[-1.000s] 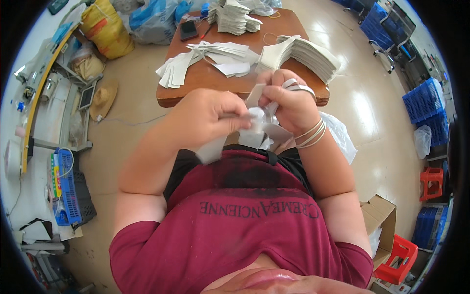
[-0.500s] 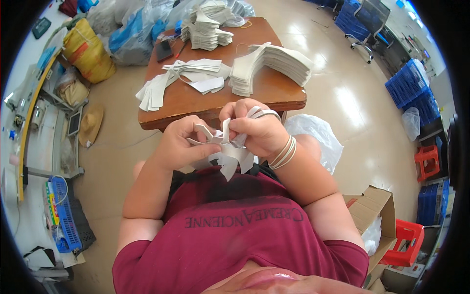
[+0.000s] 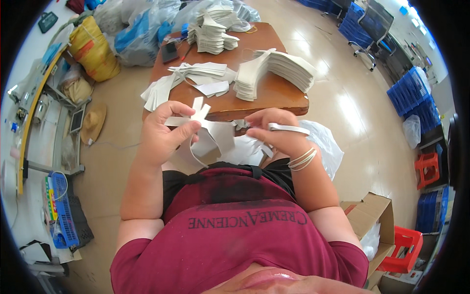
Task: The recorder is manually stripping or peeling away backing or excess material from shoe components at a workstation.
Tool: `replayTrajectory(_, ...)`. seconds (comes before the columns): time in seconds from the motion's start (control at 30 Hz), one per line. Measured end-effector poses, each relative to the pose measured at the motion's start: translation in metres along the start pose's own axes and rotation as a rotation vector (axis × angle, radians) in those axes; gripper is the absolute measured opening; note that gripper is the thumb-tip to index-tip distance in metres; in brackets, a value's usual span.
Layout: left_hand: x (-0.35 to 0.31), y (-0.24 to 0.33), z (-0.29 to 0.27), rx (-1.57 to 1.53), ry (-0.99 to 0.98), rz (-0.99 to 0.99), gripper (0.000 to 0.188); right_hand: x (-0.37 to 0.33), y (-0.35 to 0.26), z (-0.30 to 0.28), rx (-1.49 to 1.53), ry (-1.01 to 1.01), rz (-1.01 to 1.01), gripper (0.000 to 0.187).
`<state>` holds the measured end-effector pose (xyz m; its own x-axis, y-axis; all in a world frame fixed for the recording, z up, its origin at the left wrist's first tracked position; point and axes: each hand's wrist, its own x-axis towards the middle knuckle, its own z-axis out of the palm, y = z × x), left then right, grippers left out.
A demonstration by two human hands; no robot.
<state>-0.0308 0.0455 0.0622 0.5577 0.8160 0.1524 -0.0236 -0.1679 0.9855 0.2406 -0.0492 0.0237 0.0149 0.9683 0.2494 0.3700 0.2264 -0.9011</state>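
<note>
The left grip [image 3: 168, 131] pinches a white piece [image 3: 220, 135] between thumb and fingers, its strips fanning up and its body hanging toward the right grip [image 3: 280, 132]. There, thumb and fingertips are slightly apart, and I cannot tell whether they hold anything; a strip [image 3: 291, 129] lies across the fingers. Below and between both grips, more white pieces [image 3: 245, 149] sit at the lap. Beyond them, the tabletop [image 3: 264, 104] carries loose cutouts [image 3: 213, 73] past the left grip and a curved stack [image 3: 291, 71] past the right.

Two hands [image 3: 167, 131] [image 3: 283, 134], white pieces [image 3: 291, 71] too overlapped to count, one brown table [image 3: 275, 97], two red stools [image 3: 416, 239] [image 3: 428, 162], one straw hat [image 3: 94, 124]
</note>
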Motion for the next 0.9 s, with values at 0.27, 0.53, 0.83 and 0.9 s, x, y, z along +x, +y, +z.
replayTrajectory(0.27,-0.005,0.009,0.018,0.013,-0.153,-0.052,0.022,0.002,0.001,0.029,0.046,-0.115,-0.367,0.045)
replayTrajectory(0.53,-0.006,0.009,0.029,-0.415,-0.367,-0.253,0.063,-0.004,0.004,0.053,0.141,-0.086,-0.21,0.04)
replayTrajectory(0.83,0.006,-0.012,-0.002,-0.33,-0.459,-0.201,0.095,-0.002,0.011,0.032,0.156,-0.234,-0.003,0.04)
replayTrajectory(0.9,0.011,-0.006,-0.009,-0.356,-0.432,-0.188,0.093,0.0,0.014,0.035,0.092,-0.343,-0.111,0.035)
